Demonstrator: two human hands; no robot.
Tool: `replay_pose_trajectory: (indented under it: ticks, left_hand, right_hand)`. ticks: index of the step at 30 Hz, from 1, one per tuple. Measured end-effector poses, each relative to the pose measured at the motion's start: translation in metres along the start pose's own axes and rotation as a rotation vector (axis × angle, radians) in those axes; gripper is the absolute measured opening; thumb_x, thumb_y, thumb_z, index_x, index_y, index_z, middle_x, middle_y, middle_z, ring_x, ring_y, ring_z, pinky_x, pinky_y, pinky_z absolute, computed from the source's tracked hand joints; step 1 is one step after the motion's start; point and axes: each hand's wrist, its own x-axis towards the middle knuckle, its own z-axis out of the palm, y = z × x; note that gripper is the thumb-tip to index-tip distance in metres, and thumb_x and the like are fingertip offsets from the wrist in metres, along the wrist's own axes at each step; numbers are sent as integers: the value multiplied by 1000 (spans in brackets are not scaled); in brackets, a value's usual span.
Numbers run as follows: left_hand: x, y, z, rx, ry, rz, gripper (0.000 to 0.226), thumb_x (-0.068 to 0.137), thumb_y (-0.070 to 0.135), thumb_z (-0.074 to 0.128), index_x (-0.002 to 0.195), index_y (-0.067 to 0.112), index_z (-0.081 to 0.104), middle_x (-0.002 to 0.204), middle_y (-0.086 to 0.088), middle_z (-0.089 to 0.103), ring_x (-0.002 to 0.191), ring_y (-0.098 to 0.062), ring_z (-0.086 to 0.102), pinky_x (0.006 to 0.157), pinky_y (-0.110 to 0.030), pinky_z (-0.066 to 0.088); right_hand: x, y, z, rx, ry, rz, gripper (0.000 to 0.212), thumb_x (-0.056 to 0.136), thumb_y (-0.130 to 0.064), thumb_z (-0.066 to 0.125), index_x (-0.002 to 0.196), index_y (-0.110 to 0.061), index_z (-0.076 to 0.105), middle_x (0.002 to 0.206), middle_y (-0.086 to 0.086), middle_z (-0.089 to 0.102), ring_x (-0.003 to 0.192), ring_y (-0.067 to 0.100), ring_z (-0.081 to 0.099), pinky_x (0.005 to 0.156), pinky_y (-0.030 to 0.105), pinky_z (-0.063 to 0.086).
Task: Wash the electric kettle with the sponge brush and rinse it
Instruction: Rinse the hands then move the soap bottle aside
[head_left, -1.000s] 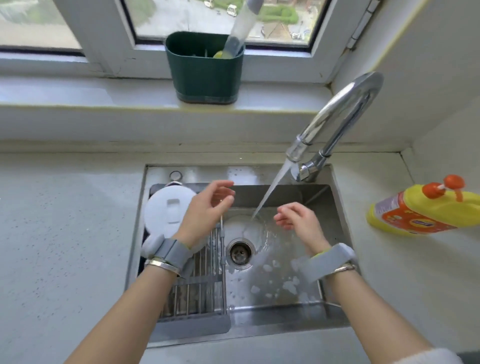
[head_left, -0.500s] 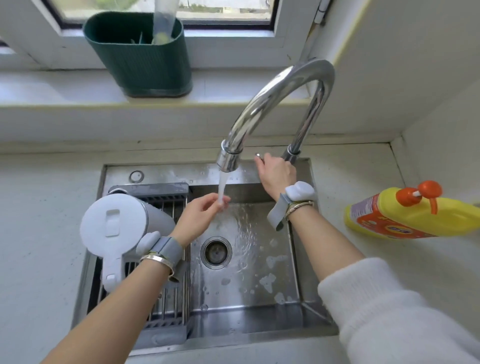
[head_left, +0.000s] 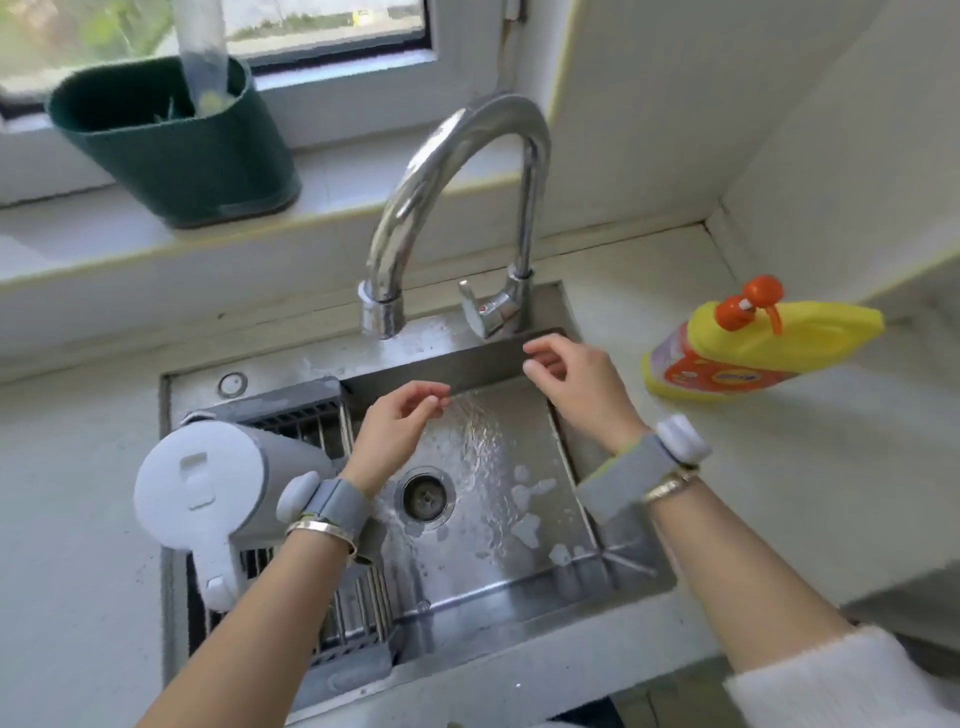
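Observation:
The white electric kettle (head_left: 208, 488) stands with its lid closed on the drain rack (head_left: 322, 613) at the left of the steel sink (head_left: 519, 519). My left hand (head_left: 395, 431) hovers over the basin just right of the kettle, fingers loosely apart, holding nothing. My right hand (head_left: 576, 379) hangs empty below the tap lever (head_left: 485, 312), fingers apart. No water runs from the tap spout (head_left: 382, 312). The sponge brush (head_left: 205, 57) stands upright in the green holder (head_left: 176, 150) on the window sill.
A yellow detergent bottle (head_left: 758, 348) with an orange pump stands on the counter to the right. Foam patches and water lie on the sink floor around the drain (head_left: 426, 496). A wall corner closes off the right side.
The water stream has stopped. My right hand came off the tap lever and dropped toward the basin. My left hand, which was under the stream, stays over the sink.

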Motion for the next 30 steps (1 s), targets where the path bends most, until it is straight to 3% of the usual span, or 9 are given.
replay_pose_trajectory:
  ticks: [5,10,14,16,19,23,27,30]
  left_hand:
    - [10,51,48,-32,-189,58,18,91,14,56,95,28,66,97,0,70,91,-14,65,85,-28,47]
    - [39,106,129,130,-338,168,25,88,18,62,112,25,61,114,-2,66,101,-15,63,94,-32,49]
    - [57,123,182,204,-295,164,49,81,19,70,126,20,51,124,-2,54,105,-19,59,88,-32,49]
    - [64,125,199,201,-256,169,58,76,17,75,126,17,47,122,-2,53,106,-20,57,87,-32,49]
    - [75,123,211,215,-222,190,72,69,18,81,128,18,41,123,-2,52,108,-21,55,90,-34,49]
    - [82,122,226,337,-206,229,85,66,24,83,136,22,36,131,1,49,108,-19,53,84,-28,44]
    - [74,120,227,474,-101,286,81,63,39,82,132,24,42,126,3,55,106,-21,56,85,-36,48]
    - [55,118,217,470,-62,281,81,61,49,80,131,27,44,120,5,57,106,-18,56,86,-39,50]
  right_hand:
    - [-48,6,-73,134,116,-110,21,87,-7,60,106,-15,65,90,-1,70,84,7,64,72,21,49]
    - [-57,43,-162,115,334,-124,19,85,-20,58,100,-19,68,90,-5,70,85,11,65,79,23,49]
    - [-44,82,-195,-13,384,-157,18,85,-13,57,98,-14,69,91,-5,68,86,14,63,75,22,49]
    - [-34,99,-202,-133,381,-197,19,84,-14,56,99,-12,69,97,0,67,92,19,60,81,26,45]
    - [-18,119,-204,-287,256,-198,26,83,-23,57,106,-13,66,109,5,65,103,28,55,89,32,38]
    - [-5,133,-206,-462,90,-149,39,89,-44,54,122,-23,56,121,-1,60,113,23,50,92,34,32]
    - [-3,129,-202,-267,85,-95,33,84,-41,63,107,-17,62,108,2,66,103,22,56,91,38,38]
    - [-7,122,-195,-236,120,-171,28,82,-39,67,98,-16,65,99,1,68,97,23,57,88,37,38]
